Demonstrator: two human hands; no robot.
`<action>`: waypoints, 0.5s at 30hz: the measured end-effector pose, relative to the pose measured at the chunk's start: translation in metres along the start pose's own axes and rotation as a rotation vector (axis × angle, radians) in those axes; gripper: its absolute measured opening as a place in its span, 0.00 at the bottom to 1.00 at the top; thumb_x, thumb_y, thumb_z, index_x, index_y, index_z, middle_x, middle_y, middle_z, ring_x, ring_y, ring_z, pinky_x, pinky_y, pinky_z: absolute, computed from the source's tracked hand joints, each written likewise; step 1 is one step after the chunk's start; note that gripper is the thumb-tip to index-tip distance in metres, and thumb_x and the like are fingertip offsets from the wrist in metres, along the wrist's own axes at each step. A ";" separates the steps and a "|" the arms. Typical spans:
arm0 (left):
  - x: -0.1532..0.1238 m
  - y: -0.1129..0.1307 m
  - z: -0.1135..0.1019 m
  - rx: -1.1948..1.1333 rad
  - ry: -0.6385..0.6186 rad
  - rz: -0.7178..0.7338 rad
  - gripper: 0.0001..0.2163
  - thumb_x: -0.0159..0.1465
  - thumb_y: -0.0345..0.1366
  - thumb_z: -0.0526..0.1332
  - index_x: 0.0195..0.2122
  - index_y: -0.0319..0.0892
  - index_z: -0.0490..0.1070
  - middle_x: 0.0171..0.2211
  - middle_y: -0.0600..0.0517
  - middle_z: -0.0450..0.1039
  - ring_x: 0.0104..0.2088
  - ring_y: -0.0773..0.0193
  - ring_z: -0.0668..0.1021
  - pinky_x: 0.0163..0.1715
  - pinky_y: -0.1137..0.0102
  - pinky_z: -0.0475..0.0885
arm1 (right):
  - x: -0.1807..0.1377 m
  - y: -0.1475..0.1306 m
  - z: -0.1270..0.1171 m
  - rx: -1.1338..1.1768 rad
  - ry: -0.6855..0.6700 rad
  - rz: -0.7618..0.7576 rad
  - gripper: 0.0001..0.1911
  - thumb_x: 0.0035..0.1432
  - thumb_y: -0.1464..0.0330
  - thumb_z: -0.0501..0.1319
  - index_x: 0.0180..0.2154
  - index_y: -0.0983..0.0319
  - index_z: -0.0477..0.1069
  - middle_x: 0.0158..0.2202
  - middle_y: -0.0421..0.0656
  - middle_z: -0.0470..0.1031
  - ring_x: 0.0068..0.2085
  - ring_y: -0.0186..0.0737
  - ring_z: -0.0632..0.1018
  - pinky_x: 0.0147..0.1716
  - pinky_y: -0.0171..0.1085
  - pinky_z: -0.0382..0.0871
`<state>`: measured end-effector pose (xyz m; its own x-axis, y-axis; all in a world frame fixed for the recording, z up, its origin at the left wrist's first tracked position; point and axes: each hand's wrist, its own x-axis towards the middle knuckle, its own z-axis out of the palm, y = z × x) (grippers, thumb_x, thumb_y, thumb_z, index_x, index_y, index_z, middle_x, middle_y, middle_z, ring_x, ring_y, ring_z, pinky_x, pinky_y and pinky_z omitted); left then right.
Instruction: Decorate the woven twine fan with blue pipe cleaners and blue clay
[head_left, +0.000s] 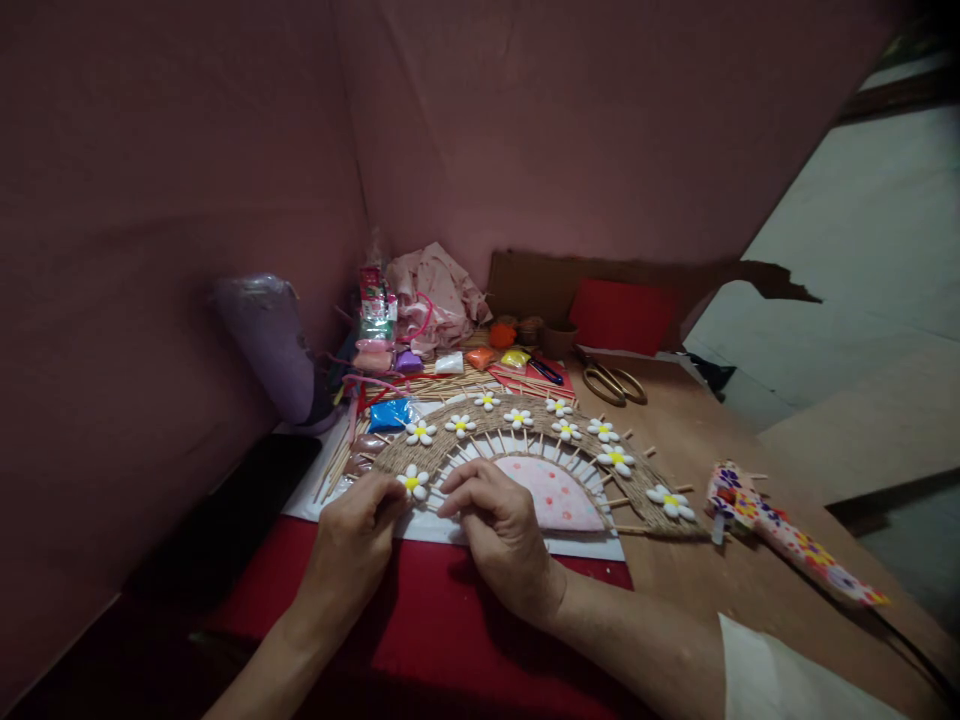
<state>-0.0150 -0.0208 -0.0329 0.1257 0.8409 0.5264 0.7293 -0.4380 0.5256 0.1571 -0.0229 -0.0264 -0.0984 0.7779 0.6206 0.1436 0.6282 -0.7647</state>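
Observation:
A half-round fan [551, 425] of thin sticks, woven with brown twine, lies on a white sheet. White flowers with yellow centres [518, 419] dot its band, and a pink spotted cloth half-circle [553, 495] fills its middle. My left hand [351, 545] is closed, thumb and fingertips pressed together beside the flower at the fan's left end [413, 482]. Whatever is in that pinch, I cannot make out. Close to the inner sticks, my right hand [502, 535] has loosely bent fingers held apart, with nothing visible in them.
Brass-handled scissors [613, 382] lie behind the fan. Clay packets, including a blue one [391, 414], and loose sticks [439, 386] crowd the back left. At right sits a flower-patterned glue gun [795, 540] with a cord. A purple container [270, 345] stands left.

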 end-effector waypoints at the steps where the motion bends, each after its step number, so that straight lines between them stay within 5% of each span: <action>1: 0.000 0.000 0.000 0.000 0.004 0.005 0.05 0.58 0.27 0.57 0.29 0.42 0.70 0.27 0.53 0.73 0.28 0.66 0.75 0.27 0.72 0.67 | 0.000 0.000 0.000 0.002 0.000 0.003 0.17 0.45 0.84 0.50 0.25 0.61 0.73 0.31 0.42 0.71 0.34 0.35 0.74 0.32 0.34 0.70; 10: -0.004 -0.001 -0.005 -0.082 0.112 -0.037 0.08 0.59 0.28 0.58 0.38 0.44 0.73 0.32 0.53 0.76 0.30 0.65 0.76 0.29 0.72 0.70 | 0.001 -0.001 0.000 -0.008 -0.002 -0.012 0.17 0.46 0.84 0.50 0.25 0.61 0.73 0.31 0.42 0.72 0.34 0.35 0.74 0.33 0.35 0.69; 15: -0.003 -0.001 -0.005 -0.057 0.073 -0.050 0.05 0.57 0.27 0.58 0.28 0.43 0.72 0.27 0.54 0.74 0.29 0.66 0.75 0.28 0.73 0.68 | 0.001 0.001 0.000 -0.007 0.000 -0.020 0.17 0.45 0.84 0.50 0.25 0.61 0.73 0.31 0.42 0.72 0.34 0.35 0.74 0.33 0.35 0.69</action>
<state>-0.0197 -0.0240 -0.0317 0.0391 0.8377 0.5448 0.6938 -0.4151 0.5885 0.1566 -0.0220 -0.0264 -0.1016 0.7650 0.6360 0.1488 0.6438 -0.7506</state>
